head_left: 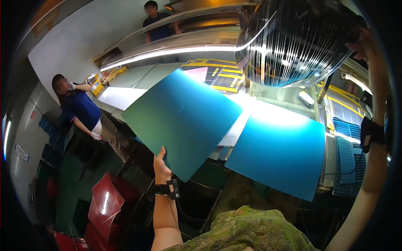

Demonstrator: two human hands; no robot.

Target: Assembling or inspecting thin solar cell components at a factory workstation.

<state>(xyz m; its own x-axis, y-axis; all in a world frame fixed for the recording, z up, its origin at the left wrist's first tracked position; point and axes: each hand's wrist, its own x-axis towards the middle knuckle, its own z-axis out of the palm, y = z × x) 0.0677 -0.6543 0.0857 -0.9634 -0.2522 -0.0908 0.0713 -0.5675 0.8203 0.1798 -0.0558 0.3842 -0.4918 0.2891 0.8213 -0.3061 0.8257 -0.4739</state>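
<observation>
My left hand (pixel 161 167) grips the near left edge of a large blue-green sheet (pixel 180 119), its thumb on top. The sheet is tilted above the bench and overlaps the view of the work behind it. High on the right, my right hand (pixel 363 47) is raised with bent fingers at the edge of a shiny, streaked, see-through film (pixel 293 46). The film bulges toward me, and glare and shadow blur where the fingers meet it. A second blue sheet (pixel 280 146) lies on the bench, its near edge overhanging.
A small white block (pixel 306 98) lies on the glass-like bench top. Yellow-marked dark panels (pixel 228 81) are behind, and a blue grid rack (pixel 349 150) stands right. One person in blue (pixel 83 104) stands left, another (pixel 157 23) at the back. Red panels (pixel 105 201) lie lower left.
</observation>
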